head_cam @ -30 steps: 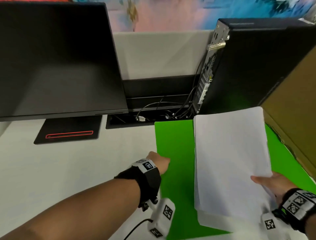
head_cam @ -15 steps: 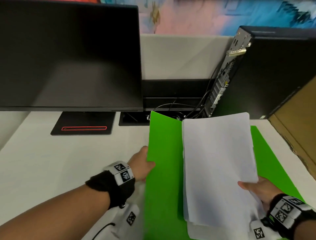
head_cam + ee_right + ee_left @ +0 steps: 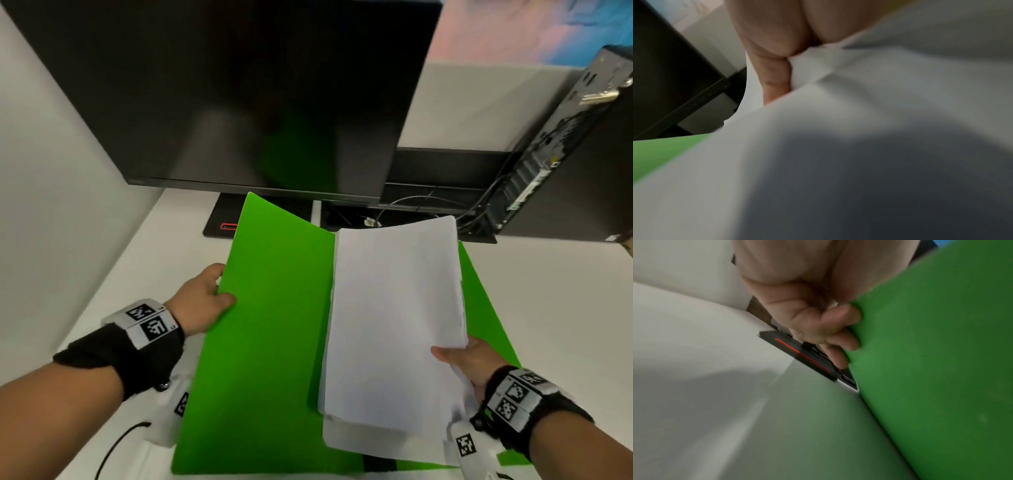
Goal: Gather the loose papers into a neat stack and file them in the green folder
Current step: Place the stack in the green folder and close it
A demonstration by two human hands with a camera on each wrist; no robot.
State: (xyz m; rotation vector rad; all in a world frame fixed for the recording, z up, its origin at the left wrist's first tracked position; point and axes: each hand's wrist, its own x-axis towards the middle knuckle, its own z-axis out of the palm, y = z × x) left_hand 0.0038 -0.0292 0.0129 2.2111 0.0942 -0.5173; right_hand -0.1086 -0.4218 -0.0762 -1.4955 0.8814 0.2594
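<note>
The green folder (image 3: 267, 342) lies open on the white desk, its left cover lifted and tilted up. My left hand (image 3: 205, 301) grips that cover's left edge, thumb on the inside; the left wrist view shows my fingers (image 3: 840, 332) curled behind the green cover (image 3: 931, 353). A stack of white papers (image 3: 394, 315) rests over the folder's right half, slightly fanned at the near end. My right hand (image 3: 469, 359) holds the stack at its near right edge, thumb on top. In the right wrist view the hand (image 3: 777, 65) pinches the paper (image 3: 859, 105), which fills the picture.
A large black monitor (image 3: 239, 96) stands just behind the folder, its base (image 3: 222, 219) with a red stripe partly hidden by the lifted cover. A black computer tower (image 3: 565, 154) with cables stands at the back right. A white partition runs along the left.
My left hand has lifted the folder's left cover from flat on the desk to tilted up. The right hand keeps holding the paper stack; the view has swung left.
</note>
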